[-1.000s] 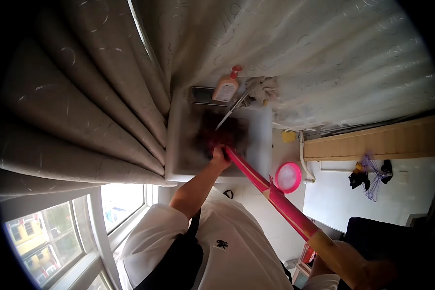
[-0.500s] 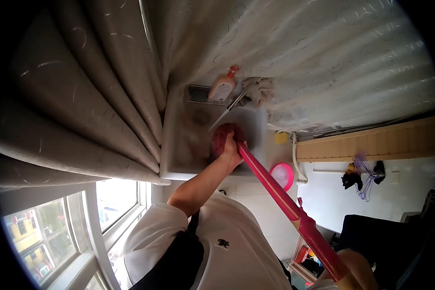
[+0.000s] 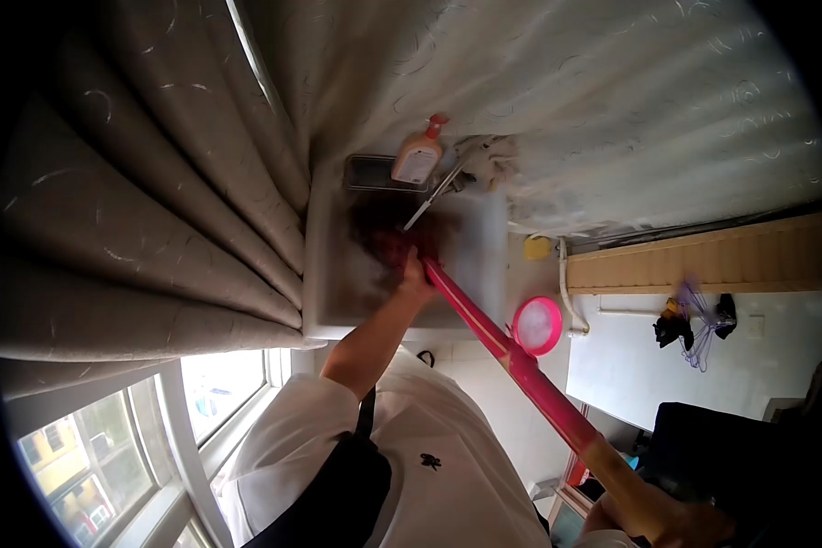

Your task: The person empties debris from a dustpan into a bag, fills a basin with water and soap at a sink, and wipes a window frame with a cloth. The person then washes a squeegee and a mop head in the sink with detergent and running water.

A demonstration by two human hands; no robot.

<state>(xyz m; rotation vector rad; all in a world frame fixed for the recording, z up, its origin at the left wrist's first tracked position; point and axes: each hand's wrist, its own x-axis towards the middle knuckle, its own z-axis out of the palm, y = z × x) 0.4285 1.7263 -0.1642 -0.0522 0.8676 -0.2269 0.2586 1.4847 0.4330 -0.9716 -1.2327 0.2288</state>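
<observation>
A mop with a long pink-wrapped pole (image 3: 493, 333) slants from the sink down to the lower right. Its dark red head (image 3: 397, 239) lies blurred in the white sink (image 3: 315, 301), beneath the faucet (image 3: 443, 194). Just behind the head, my left hand (image 3: 416, 272) grips the pole. Far down at the lower right, my right hand (image 3: 694, 524) is closed around the bare, wood-coloured end of the pole. The frame does not show clearly whether water is running.
A pump bottle (image 3: 418, 157) stands on the sink's back edge beside a soap tray (image 3: 374, 172). A pink basin (image 3: 537, 326) sits right of the sink, near a white pipe (image 3: 571, 306). Curtains (image 3: 155, 228) hang at left; hangers (image 3: 696, 324) are on the right.
The mop head has moved left and up in the sink, under the faucet. My left hand has shifted up and left with it, and the pole has slid toward the sink.
</observation>
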